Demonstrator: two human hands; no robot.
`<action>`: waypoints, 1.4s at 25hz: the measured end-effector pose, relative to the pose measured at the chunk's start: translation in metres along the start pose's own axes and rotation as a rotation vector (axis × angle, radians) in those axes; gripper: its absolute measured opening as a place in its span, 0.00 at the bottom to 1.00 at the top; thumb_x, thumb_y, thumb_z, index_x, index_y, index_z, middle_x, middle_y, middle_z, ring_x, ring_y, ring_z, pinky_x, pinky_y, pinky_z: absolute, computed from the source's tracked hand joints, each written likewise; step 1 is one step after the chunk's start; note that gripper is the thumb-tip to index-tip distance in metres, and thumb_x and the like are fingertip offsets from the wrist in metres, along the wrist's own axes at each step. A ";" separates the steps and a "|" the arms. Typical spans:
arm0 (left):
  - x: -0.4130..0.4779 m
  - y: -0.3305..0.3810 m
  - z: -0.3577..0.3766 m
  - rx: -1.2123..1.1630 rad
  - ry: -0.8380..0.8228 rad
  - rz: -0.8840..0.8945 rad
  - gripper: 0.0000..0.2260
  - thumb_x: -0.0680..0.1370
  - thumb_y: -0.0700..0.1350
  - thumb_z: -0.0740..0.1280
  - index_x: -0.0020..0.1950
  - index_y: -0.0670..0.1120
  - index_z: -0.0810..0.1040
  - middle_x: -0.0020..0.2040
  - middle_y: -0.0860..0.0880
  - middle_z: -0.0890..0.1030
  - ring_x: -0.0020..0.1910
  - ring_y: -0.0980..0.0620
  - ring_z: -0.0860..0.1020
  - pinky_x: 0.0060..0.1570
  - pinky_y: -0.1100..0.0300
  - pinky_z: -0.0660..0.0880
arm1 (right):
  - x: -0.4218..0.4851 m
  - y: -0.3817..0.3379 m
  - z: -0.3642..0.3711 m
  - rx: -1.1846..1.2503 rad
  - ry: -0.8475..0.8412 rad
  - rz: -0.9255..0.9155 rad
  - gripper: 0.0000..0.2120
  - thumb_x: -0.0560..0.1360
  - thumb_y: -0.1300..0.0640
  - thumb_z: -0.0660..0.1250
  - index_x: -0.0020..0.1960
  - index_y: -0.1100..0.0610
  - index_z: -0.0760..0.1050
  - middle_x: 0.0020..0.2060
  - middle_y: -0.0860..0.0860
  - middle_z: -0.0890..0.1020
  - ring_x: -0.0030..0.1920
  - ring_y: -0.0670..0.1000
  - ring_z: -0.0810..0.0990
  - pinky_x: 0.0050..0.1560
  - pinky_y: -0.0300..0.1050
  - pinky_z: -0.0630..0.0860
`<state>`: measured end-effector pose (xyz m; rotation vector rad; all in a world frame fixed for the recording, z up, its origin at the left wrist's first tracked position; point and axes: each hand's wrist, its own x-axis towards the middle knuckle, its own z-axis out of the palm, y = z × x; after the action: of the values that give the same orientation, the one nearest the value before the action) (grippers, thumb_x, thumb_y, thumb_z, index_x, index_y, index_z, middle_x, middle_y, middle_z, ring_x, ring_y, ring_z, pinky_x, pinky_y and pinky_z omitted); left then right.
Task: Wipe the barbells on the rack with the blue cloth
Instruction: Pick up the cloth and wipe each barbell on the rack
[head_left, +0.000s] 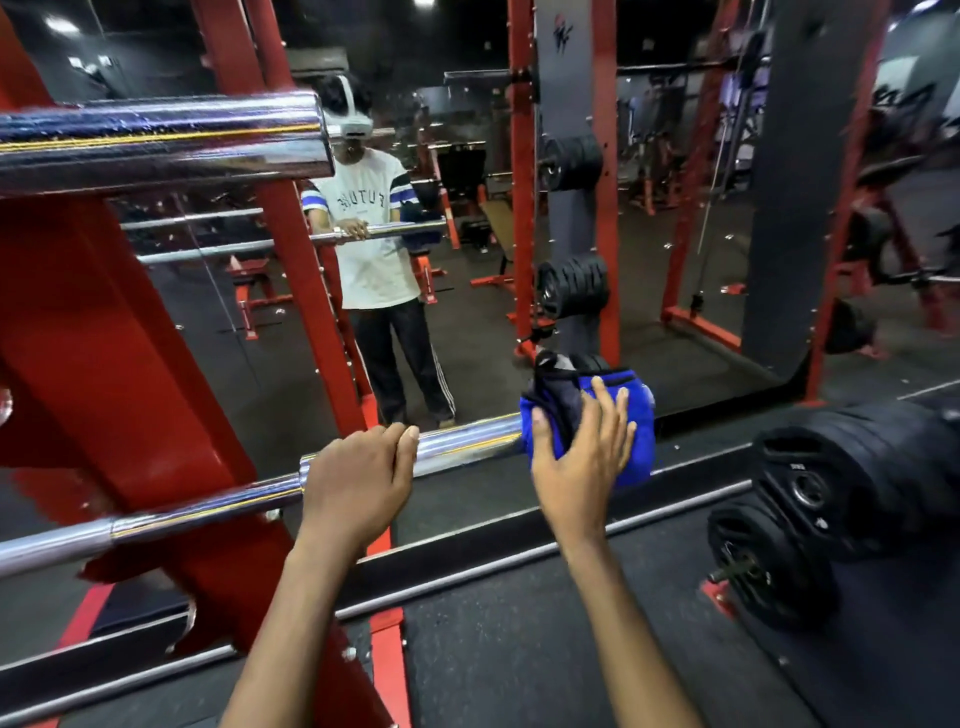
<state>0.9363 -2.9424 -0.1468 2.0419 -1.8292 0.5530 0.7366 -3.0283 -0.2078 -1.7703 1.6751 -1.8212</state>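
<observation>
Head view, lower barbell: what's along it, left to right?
In order: red rack upright → left hand gripping the barbell → bare chrome sleeve → blue cloth under the right hand → black weight plates.

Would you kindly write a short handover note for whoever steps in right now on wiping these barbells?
Left hand: grips the lower barbell beside the red rack upright, steadying it.
Right hand: holds the blue cloth wrapped over that bar's right end.
Upper barbell: lies on the rack above, with neither hand on it.
Done: the cloth is at work on the lower bar's end; how much is already wiped cannot be told.
Left: probably the rest of the lower bar, then the upper one.
</observation>
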 end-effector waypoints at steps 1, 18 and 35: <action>-0.001 0.001 0.004 0.002 0.015 0.022 0.18 0.83 0.54 0.50 0.39 0.50 0.72 0.34 0.49 0.78 0.35 0.41 0.79 0.32 0.53 0.66 | -0.015 -0.012 0.006 0.014 -0.026 -0.036 0.31 0.78 0.39 0.63 0.71 0.60 0.72 0.76 0.53 0.70 0.81 0.58 0.60 0.79 0.65 0.54; 0.000 0.011 0.010 0.043 0.144 -0.052 0.14 0.80 0.47 0.57 0.34 0.52 0.64 0.30 0.47 0.76 0.30 0.41 0.75 0.33 0.53 0.62 | -0.009 -0.028 0.013 -0.036 -0.184 -0.295 0.27 0.75 0.38 0.64 0.64 0.58 0.77 0.62 0.51 0.81 0.73 0.55 0.72 0.79 0.58 0.55; 0.000 0.020 0.008 0.097 0.157 -0.132 0.14 0.80 0.45 0.58 0.34 0.48 0.71 0.30 0.48 0.75 0.30 0.42 0.74 0.33 0.53 0.62 | 0.006 0.000 -0.003 1.233 0.125 1.098 0.18 0.85 0.44 0.56 0.57 0.54 0.78 0.56 0.49 0.85 0.51 0.44 0.85 0.52 0.39 0.80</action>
<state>0.9171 -2.9485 -0.1542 2.0983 -1.5943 0.7546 0.7329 -3.0308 -0.2032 -0.1474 0.7625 -1.6461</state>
